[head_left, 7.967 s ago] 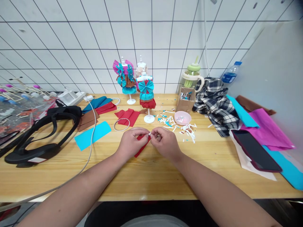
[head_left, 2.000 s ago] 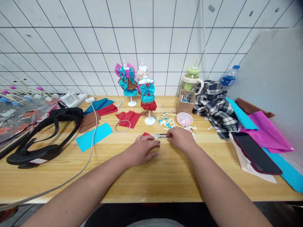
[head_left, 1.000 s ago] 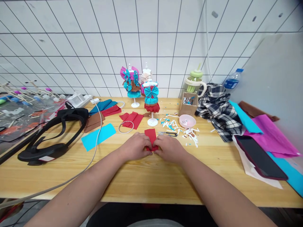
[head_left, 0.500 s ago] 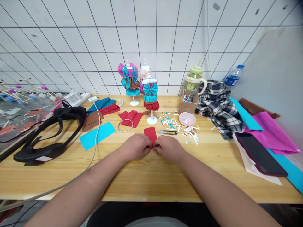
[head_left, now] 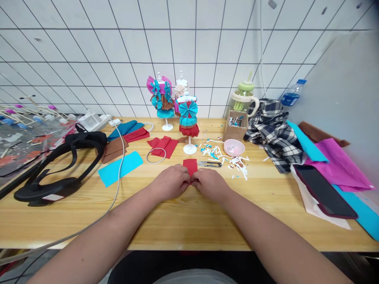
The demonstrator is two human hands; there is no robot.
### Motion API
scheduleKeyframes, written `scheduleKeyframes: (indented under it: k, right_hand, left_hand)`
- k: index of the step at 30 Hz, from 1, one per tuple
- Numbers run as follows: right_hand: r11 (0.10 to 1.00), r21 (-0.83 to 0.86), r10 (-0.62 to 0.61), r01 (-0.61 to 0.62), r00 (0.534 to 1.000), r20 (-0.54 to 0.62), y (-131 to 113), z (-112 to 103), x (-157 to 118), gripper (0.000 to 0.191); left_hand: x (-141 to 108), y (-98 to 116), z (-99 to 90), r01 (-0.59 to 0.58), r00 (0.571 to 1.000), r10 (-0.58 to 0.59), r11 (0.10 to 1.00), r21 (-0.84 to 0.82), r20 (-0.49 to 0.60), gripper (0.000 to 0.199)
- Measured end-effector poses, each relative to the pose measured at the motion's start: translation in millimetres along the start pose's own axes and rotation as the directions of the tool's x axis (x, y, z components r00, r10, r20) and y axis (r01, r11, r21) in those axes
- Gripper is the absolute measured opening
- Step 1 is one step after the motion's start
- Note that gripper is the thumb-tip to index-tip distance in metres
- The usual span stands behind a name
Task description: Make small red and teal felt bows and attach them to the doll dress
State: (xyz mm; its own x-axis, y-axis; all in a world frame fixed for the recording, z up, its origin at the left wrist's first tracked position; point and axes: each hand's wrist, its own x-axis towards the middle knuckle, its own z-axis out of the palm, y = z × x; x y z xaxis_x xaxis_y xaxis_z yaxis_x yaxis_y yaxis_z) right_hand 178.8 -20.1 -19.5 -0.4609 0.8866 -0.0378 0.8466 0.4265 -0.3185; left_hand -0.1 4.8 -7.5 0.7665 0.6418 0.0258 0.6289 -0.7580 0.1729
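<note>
A white tiled wall rises behind a light wooden table, seen from above my two bare forearms. A small red piece, thin paper or cloth, lies at the middle of the table, straight ahead of me. Its long axis runs away from me, and its near end narrows between my fingertips. My left hand and right hand meet at that near end, one on each side and about equally close. Both appear to be pinching it, knuckles up; my fingers partly hide the grip. The far end is uncovered, pointing toward a small dress form in blue and red ruffles on a white stand. Just right of the red piece lie snips, blades toward it; I cannot tell if they touch. Farther right are white and blue scraps and a pink dish. To the left, a ring partly overlaps more red pieces.
</note>
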Motion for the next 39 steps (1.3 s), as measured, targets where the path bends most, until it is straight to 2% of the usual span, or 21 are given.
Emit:
scheduleKeyframes:
  k: [4,7,16,23,32,39]
  right_hand:
    - [0.999,-0.049,-0.002,0.001,0.999,-0.032,-0.9,0.5,-0.3,0.019]
    - [0.997,-0.078,0.021,-0.021,1.0,-0.003,-0.9,-0.2,-0.6,0.021]
    - [0.995,-0.099,0.018,-0.018,1.0,0.002,-0.6,-0.9,0.4,0.023]
    - [0.993,-0.115,0.041,-0.04,0.999,0.005,-1.9,-1.9,0.2,0.023]
    - [0.993,-0.117,0.029,-0.029,1.0,0.0,-0.4,0.2,0.9,0.024]
    - [0.991,-0.132,0.024,-0.024,1.0,-0.003,-1.2,-1.3,0.0,0.022]
  left_hand:
    - [0.1,-0.8,3.0,0.026,1.0,-0.025,0.999,-0.04,0.017,0.02]
    - [-0.3,-2.8,4.4,0.061,0.998,-0.06,0.996,-0.063,0.019,0.021]
    - [0.8,0.8,-0.1,0.025,1.0,-0.025,0.999,-0.043,-0.001,0.02]
    - [0.1,0.7,0.3,0.114,0.993,-0.113,0.992,-0.049,0.02,0.018]
    - [0.4,-3.4,1.4,0.007,1.0,-0.008,0.999,-0.039,-0.029,0.021]
    - [0.8,-4.2,1.5,0.028,1.0,-0.029,0.999,-0.042,-0.008,0.019]
